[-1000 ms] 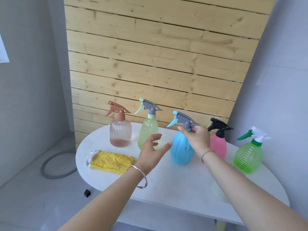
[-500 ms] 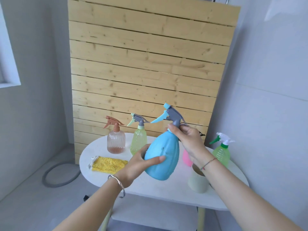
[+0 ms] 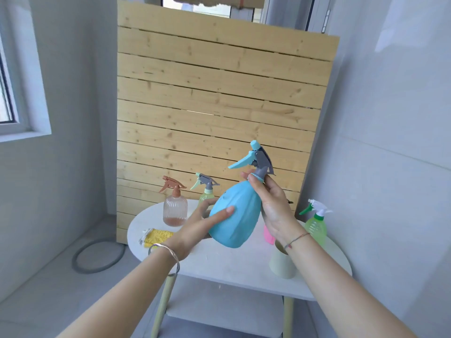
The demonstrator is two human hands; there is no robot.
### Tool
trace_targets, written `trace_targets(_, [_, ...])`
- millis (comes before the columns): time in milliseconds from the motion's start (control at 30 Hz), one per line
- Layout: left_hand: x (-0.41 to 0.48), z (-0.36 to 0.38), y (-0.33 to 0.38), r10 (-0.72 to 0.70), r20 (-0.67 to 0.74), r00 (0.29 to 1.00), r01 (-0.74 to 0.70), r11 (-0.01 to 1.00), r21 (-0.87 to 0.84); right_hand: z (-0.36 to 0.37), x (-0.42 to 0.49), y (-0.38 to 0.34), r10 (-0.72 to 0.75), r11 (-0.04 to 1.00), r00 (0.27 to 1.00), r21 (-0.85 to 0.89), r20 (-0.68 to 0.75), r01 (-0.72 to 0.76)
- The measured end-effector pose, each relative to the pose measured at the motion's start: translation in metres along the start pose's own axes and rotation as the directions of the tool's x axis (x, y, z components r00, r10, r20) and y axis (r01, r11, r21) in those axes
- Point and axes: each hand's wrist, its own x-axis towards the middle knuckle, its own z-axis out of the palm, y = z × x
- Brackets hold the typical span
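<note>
Leaning bottle [image 3: 238, 217]; right grip [image 3: 273, 207] at neck; left grip [image 3: 195, 228] at belly

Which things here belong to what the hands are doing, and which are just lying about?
In use: blue plastic spray bottle, left hand holding its body, right hand gripping its neck.
Lying about: clear pinkish ribbed spray bottle, yellow-green spray bottle, bright green spray bottle, pink bottle, yellow fuzzy cloth, cream cup.

Soft, bright daylight comes from the window [image 3: 14, 69] at left and from above the wooden panel [image 3: 219, 93]. Shadows are faint; a pale sheen lies on the right wall [image 3: 402, 28]. The wide lens bows lines near the edges.
</note>
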Motion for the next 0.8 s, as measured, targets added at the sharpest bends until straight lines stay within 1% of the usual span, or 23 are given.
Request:
trace_targets(67, [-0.004, 0.003, 0.006, -0.117, 0.057, 0.991, 0.125, 0.977, -0.172, -0.001, 0.000, -0.005, 0.030, 0.999, 0.997, 0.041, 0.073, -0.033])
trace_targets(100, [-0.007, 0.005, 0.008, -0.174, 0.078, 0.982, 0.187, 0.957, -0.221, 0.000, -0.001, -0.006, 0.043, 0.998, 0.994, 0.044, 0.098, -0.048])
trace_targets(133, [-0.007, 0.006, 0.007, -0.206, 0.087, 0.975, 0.220, 0.951, -0.219, 0.001, -0.002, -0.006, 0.043, 0.999, 0.994, 0.023, 0.098, -0.046])
trace_targets(200, [-0.006, 0.011, 0.006, -0.186, 0.020, 0.982, 0.187, 0.976, -0.108, 0.005, -0.004, -0.004, 0.003, 0.999, 0.999, -0.038, 0.034, -0.002])
trace_targets(267, [-0.006, 0.016, 0.006, -0.107, -0.036, 0.994, 0.105, 0.993, -0.053, 0.010, -0.005, 0.000, -0.050, 0.998, 0.998, -0.051, -0.036, 0.048])
trace_targets(367, [-0.007, 0.018, 0.006, -0.048, -0.054, 0.997, 0.049, 0.999, 0.003, 0.011, -0.001, -0.002, -0.057, 0.997, 0.997, -0.062, -0.052, 0.053])
trace_targets(433, [-0.006, 0.015, 0.003, -0.101, -0.016, 0.995, 0.101, 0.995, -0.009, 0.008, 0.003, -0.002, -0.018, 0.997, 1.000, -0.070, -0.020, 0.016])
trace_targets(500, [-0.005, 0.011, 0.002, -0.183, 0.020, 0.983, 0.184, 0.976, -0.116, 0.006, 0.005, 0.003, 0.005, 0.998, 1.000, -0.069, -0.024, -0.006])
trace_targets(533, [-0.005, 0.010, 0.001, -0.199, 0.020, 0.980, 0.200, 0.970, -0.134, 0.005, 0.004, 0.005, 0.007, 0.998, 0.999, -0.058, -0.044, -0.009])
trace_targets(667, [-0.001, 0.014, -0.002, -0.116, -0.002, 0.993, 0.116, 0.993, 0.039, 0.009, 0.003, 0.017, -0.012, 1.000, 0.985, -0.005, -0.170, 0.011])
trace_targets(733, [-0.001, 0.016, -0.001, -0.055, -0.008, 0.998, 0.056, 0.990, 0.126, 0.012, 0.004, 0.019, -0.039, 0.999, 0.976, -0.026, -0.216, 0.034])
trace_targets(800, [0.004, 0.013, -0.007, -0.021, -0.006, 1.000, 0.022, 0.975, 0.221, 0.014, 0.006, 0.024, -0.055, 0.997, 0.972, -0.062, -0.228, 0.042])
